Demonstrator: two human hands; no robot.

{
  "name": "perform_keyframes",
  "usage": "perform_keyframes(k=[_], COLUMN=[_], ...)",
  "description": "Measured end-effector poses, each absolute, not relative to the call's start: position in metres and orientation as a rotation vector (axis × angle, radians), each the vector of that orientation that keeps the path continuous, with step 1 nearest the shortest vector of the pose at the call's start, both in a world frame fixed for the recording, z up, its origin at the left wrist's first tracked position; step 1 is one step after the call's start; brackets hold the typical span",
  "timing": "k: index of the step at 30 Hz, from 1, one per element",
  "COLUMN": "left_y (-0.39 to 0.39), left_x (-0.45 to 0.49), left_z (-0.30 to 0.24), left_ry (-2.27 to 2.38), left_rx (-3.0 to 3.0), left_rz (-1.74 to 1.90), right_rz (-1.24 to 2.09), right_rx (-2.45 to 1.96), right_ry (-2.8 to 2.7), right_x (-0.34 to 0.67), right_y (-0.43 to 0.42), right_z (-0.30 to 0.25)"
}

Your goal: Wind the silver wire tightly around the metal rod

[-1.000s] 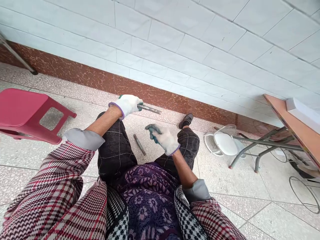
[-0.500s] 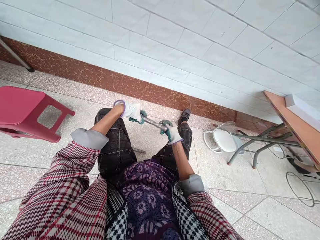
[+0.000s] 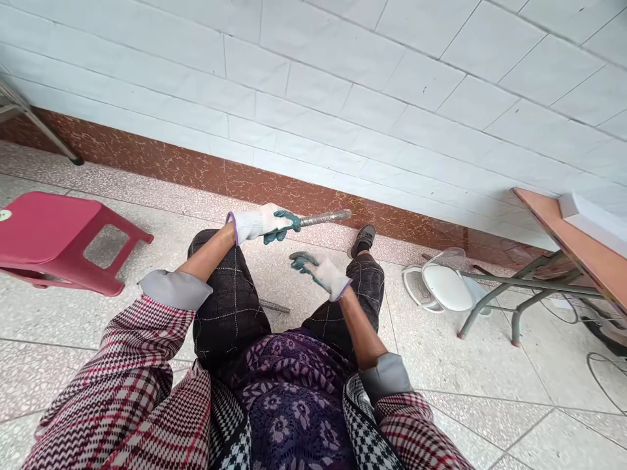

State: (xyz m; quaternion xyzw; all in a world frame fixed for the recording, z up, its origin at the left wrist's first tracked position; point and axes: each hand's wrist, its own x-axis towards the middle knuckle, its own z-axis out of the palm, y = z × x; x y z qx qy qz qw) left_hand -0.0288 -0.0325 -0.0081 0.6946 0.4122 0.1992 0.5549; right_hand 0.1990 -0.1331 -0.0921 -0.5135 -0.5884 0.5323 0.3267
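I sit with my knees apart, both hands in white gloves with green palms. My left hand [image 3: 259,224] is closed round one end of a grey threaded metal rod [image 3: 326,217], which sticks out to the right, roughly level, above my knees. My right hand [image 3: 318,269] hovers just below the rod with its fingers loosely curled and apart, holding nothing. A second threaded rod [image 3: 274,305] lies on the floor between my legs, partly hidden by my left thigh.
A red plastic stool [image 3: 53,238] stands at the left. At the right are a white fan part [image 3: 443,287], a folding table's metal legs [image 3: 514,294], its orange top [image 3: 573,251], and wire fan guards on the tiled floor. A tiled wall is ahead.
My right hand has let go of the rod's right end and dropped below it. My left hand has tilted the rod up to about level.
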Motion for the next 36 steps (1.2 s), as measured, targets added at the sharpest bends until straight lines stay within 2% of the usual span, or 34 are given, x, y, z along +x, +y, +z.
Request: perform_keyframes(k=[4, 6, 8, 11, 13, 16, 18, 21, 26, 30, 33, 36], left_y=[-0.029, -0.024, -0.018, -0.012, -0.010, -0.008, -0.005, 0.002, 0.019, 0.019, 0.008, -0.007], left_x=[-0.033, -0.032, -0.028, -0.022, -0.019, -0.016, -0.016, -0.017, -0.018, -0.008, -0.001, -0.001], left_z=[-0.001, 0.008, 0.018, 0.032, 0.040, 0.044, 0.039, 0.024, -0.001, 0.001, 0.011, 0.014], left_ry=[0.980, 1.006, 1.035, 1.017, 0.945, 0.837, 0.866, 1.025, 1.096, 1.224, 1.267, 1.330], left_rx=[1.619, 1.616, 1.609, 1.590, 1.584, 1.586, 1.592, 1.678, 2.064, 2.434, 2.654, 2.476], left_rz=[0.553, 0.582, 0.599, 0.542, 0.458, 0.357, 0.357, 0.400, 0.391, 0.300, 0.662, 1.119], right_rz=[1.010, 0.638, 0.300, 0.061, 0.117, 0.460, 0.651, 0.767, 0.557, 0.368, 0.371, 0.533], right_rx=[-1.439, -1.425, -1.338, -1.221, -1.153, -1.110, -1.114, -1.222, -1.554, -1.829, -1.849, -1.746], right_ry=[-1.485, -1.433, -1.475, -1.687, -1.753, -1.677, -1.618, -1.744, -2.220, -2.440, -2.289, -1.950], right_x=[0.254, 0.268, 0.268, 0.255, 0.246, 0.242, 0.245, 0.252, 0.248, 0.236, 0.240, 0.252], right_y=[-0.111, -0.102, -0.095, -0.083, -0.072, -0.052, -0.041, -0.033, -0.041, -0.045, -0.042, -0.038], right_z=[-0.041, -0.015, 0.008, 0.035, 0.045, 0.049, 0.046, 0.037, 0.028, 0.023, 0.019, 0.016])
